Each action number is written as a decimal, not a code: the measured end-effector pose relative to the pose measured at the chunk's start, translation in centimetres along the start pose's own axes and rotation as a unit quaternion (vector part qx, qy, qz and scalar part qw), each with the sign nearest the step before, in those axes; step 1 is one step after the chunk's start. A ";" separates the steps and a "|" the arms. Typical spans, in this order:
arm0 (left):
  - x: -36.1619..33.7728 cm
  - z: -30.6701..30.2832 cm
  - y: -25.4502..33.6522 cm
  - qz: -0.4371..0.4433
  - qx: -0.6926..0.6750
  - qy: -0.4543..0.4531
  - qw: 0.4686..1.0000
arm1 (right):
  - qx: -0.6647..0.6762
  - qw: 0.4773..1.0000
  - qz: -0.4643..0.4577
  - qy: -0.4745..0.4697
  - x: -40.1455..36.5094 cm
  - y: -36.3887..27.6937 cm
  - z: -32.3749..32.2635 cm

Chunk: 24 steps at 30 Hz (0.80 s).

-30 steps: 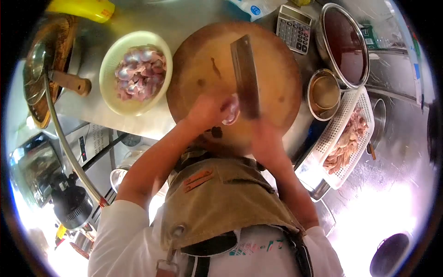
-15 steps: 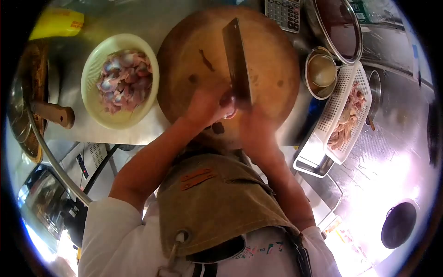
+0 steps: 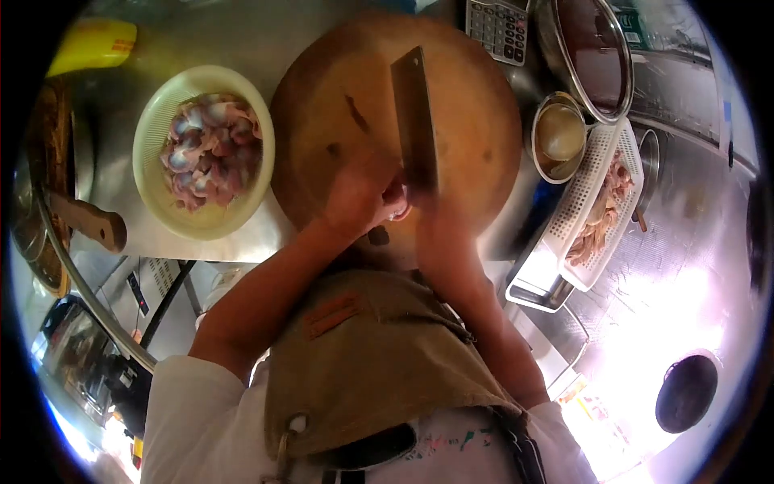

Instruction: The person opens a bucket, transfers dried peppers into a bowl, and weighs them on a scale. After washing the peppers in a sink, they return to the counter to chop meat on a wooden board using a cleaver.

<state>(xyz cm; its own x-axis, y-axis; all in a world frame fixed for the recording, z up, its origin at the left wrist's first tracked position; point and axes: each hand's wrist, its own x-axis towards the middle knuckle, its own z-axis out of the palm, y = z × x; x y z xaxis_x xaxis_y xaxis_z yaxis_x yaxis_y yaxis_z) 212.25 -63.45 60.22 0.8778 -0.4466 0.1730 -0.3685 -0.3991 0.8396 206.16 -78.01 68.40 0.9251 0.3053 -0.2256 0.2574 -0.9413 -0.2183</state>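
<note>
My right hand (image 3: 443,222), smeared by motion, is closed on a cleaver (image 3: 416,121) whose wide blade stands nearly on edge over the round wooden chopping board (image 3: 476,105). Just left of the blade, my left hand (image 3: 359,194) is closed around a piece of gizzard (image 3: 397,206); only its pinkish, glossy end shows between the fingers. Both hands are at the board's near side. Left of the board stands a pale yellow colander (image 3: 145,153), with several purple-pink gizzards (image 3: 211,149) heaped inside. A dark scrap (image 3: 356,113) lies flat on the wood.
To the right are a white perforated basket (image 3: 625,202) of pale meat, a small metal bowl (image 3: 558,171) and a large pot (image 3: 627,81) of dark liquid. A calculator (image 3: 493,31) sits at the back. Far left is a wooden-handled knife (image 3: 93,222).
The camera view has shifted slightly, so the colander and board sit a little differently. Both hands stay close together at the cleaver, the grips unchanged.
</note>
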 end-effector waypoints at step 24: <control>-3.6 -0.2 0.4 -0.004 0.024 0.148 0.989 | 0.087 0.992 0.067 0.061 -0.4 1.6 -1.0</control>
<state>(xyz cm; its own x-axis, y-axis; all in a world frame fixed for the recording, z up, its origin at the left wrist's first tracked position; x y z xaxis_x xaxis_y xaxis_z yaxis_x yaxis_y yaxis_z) 209.06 -61.81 60.05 0.9291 -0.1920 0.3162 -0.3695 -0.4416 0.8176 206.48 -79.81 69.06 0.9774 0.1490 -0.1499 0.0871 -0.9302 -0.3566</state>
